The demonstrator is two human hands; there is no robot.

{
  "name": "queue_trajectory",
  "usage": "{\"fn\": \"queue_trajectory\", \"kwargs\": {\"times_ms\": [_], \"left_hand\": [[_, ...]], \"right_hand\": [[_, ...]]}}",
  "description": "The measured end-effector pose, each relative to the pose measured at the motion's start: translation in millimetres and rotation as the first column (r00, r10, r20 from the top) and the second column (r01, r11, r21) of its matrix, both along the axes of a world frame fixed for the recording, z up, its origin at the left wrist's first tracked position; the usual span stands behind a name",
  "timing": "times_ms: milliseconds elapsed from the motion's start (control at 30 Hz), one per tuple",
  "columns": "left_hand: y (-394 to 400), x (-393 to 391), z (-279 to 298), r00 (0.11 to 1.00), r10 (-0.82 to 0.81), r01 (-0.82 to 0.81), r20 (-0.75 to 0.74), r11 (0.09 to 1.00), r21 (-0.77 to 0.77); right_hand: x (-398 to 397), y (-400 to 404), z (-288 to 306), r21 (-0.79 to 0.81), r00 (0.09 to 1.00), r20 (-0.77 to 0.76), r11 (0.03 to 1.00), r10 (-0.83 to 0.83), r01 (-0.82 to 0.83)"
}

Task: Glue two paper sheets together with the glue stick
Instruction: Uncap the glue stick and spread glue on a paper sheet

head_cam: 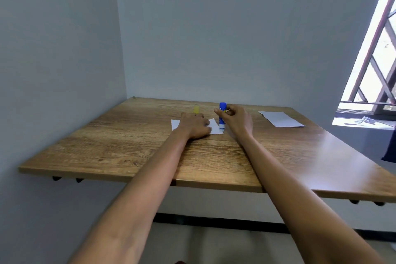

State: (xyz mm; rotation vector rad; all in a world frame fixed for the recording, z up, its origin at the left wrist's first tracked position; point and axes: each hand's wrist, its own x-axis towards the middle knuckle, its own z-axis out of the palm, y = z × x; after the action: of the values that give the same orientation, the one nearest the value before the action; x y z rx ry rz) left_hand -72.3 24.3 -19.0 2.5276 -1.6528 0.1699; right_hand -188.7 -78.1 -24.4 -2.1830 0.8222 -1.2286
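2 bare forearms reach over the table [128,148]. The left hand [196,125] lies flat, fingers together, pressing down a small sheet [215,127]. Just right of those fingers, the right hand [234,119] pinches the upright glue stick [222,114] between thumb and fingertips, its lower end on the sheet's right edge. A yellow cap [196,109] shows beyond the left fingertips. A second sheet [280,119] lies well right of the right hand.

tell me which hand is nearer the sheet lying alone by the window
Right. The right hand holds the glue stick upright, with bare table between it and the separate sheet. The left hand presses the other paper, farther away.
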Motion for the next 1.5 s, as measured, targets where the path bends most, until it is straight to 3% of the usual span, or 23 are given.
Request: {"fn": "queue_trajectory", "kwargs": {"times_ms": [233,1100,1333,1433,1500], "left_hand": [[3.3,-0.9,-1.2,1.0,0.001,-0.001,-0.01,1.0,-0.001],[2.6,-1.9,1.4,0.999,0.037,-0.037,-0.01,0.999,0.025],[-13.2,-18.7,7.4,0.97,0.212,-0.226,0.122,0.967,0.116],[-22.1,-25.8,20.0,0.954,0.297,-0.298,0.028,0.944,0.145],[-22.7,-22.0,30.0,0.963,0.268,-0.267,-0.005,0.961,0.077]], "right_hand": [[-1.8,1.5,0.3,0.01,0.998,0.055,0.999,0.031,-0.031],[-4.1,5.2,2.0,-0.002,1.0,0.021,1.0,0.023,-0.023],[-9.5,-0.8,6.0,0.135,0.98,0.196,0.991,-0.048,0.022],[-10.2,-5.5,4.7,0.138,0.974,0.218,0.99,-0.066,0.036],[-9.5,-10.7,4.2,0.138,0.974,0.218,0.99,-0.067,0.038]]}}
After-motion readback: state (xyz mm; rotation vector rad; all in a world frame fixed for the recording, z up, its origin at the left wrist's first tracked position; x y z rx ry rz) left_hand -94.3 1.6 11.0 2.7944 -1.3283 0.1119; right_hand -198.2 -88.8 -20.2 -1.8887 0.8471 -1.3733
